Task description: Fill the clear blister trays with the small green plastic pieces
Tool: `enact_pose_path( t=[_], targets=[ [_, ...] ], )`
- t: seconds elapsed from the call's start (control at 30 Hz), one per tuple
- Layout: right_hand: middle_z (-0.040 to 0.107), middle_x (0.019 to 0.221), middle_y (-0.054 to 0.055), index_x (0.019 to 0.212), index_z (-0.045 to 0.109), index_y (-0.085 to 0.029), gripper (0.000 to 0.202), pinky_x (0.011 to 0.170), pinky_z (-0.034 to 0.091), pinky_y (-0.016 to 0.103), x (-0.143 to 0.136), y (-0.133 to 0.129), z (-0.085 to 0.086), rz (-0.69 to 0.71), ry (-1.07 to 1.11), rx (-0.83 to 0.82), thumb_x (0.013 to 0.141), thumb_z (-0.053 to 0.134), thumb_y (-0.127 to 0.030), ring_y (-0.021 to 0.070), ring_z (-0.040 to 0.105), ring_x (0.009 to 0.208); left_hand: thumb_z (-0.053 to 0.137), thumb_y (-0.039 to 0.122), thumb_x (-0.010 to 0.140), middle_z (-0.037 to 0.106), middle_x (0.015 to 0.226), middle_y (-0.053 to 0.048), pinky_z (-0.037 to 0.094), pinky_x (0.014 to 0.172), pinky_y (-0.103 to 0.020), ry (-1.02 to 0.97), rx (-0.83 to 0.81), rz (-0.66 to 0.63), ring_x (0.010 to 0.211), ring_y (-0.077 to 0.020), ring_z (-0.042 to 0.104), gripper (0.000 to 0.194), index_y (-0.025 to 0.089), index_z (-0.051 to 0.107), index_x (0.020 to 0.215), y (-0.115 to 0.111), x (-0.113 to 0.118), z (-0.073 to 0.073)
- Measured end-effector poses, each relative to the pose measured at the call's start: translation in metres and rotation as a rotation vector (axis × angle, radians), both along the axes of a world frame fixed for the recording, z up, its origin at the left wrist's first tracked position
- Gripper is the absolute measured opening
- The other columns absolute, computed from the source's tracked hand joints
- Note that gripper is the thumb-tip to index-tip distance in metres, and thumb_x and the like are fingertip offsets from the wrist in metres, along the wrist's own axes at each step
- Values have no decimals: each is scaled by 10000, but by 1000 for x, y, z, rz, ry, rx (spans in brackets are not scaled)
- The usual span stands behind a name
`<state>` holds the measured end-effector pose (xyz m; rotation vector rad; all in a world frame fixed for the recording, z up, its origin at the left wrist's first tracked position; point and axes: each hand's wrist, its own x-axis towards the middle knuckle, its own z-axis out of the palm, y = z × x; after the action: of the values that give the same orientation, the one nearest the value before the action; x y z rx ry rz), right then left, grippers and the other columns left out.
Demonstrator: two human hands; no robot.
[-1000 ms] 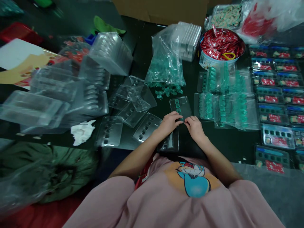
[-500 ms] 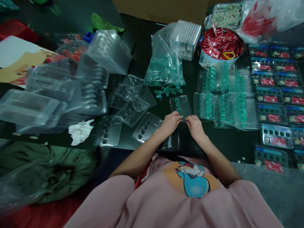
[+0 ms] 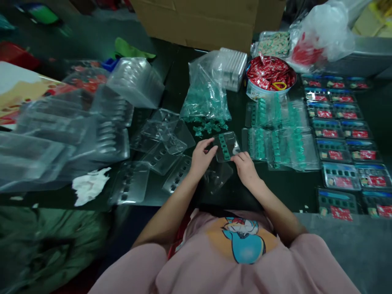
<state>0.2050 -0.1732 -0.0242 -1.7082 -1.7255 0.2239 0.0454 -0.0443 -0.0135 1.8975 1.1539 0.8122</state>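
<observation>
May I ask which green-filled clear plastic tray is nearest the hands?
The clear rectangular plastic tray between the left hand and right hand; the other green-filled trays overlap farther right.

We look over a dark green tabletop [image 3: 289, 188] reaching out on both sides of the grip, its near edge running below the grip. Well beyond the grip, we see a brown cardboard panel [image 3: 196, 24] standing upright. Low and to the right of the grip lies a flat grey surface [image 3: 352, 253]; we cannot tell whether it is floor. Our light is dim, and the far left is blurred.
</observation>
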Motion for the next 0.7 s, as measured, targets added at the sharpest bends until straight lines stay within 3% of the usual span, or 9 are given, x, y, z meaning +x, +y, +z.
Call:
enact_pose_path(
  t=[0.13, 0.3, 0.4, 0.53, 0.7],
  targets=[
    [609, 953, 101, 1019, 681, -187, 331, 817, 472, 365, 3, 10, 11, 17, -57, 63, 980, 360, -120, 222, 484, 890, 626, 326, 826, 634, 1198, -123, 542, 809, -348, 72, -95, -36, 994, -229, 638, 491, 191, 610, 1298, 16, -1, -15],
    [610, 937, 109, 1043, 683, -173, 319, 801, 490, 358, 16, 8, 21, 35, -163, 105, 984, 372, -133, 217, 478, 871, 613, 366, 825, 674, 1077, -98, 531, 829, -350, 97, -98, -63, 865, -191, 641, 521, 177, 599, 1310, 14, 0, -22],
    [614, 952, 107, 1032, 685, -177, 302, 803, 503, 351, 29, -4, 29, 36, -195, 158, 983, 390, -133, 205, 500, 880, 596, 410, 828, 682, 985, -82, 525, 795, -332, 89, -82, -48, 813, -180, 630, 484, 160, 649, 1239, 12, -4, -20],
    [617, 945, 86, 1062, 681, -210, 299, 897, 508, 393, 52, -30, 46, -15, -215, 226, 970, 414, -110, 192, 549, 900, 577, 433, 833, 690, 998, -71, 510, 764, -294, 84, -57, -101, 835, -175, 635, 337, 179, 738, 986, 13, -11, -16],
    [623, 916, 64, 1070, 687, -258, 316, 938, 506, 438, 87, -65, 62, -204, -187, 316, 932, 458, -87, 195, 582, 898, 569, 425, 847, 688, 983, -63, 493, 748, -276, 74, -44, -164, 865, -178, 638, 300, 187, 742, 907, 9, -9, -9]
  ],
)
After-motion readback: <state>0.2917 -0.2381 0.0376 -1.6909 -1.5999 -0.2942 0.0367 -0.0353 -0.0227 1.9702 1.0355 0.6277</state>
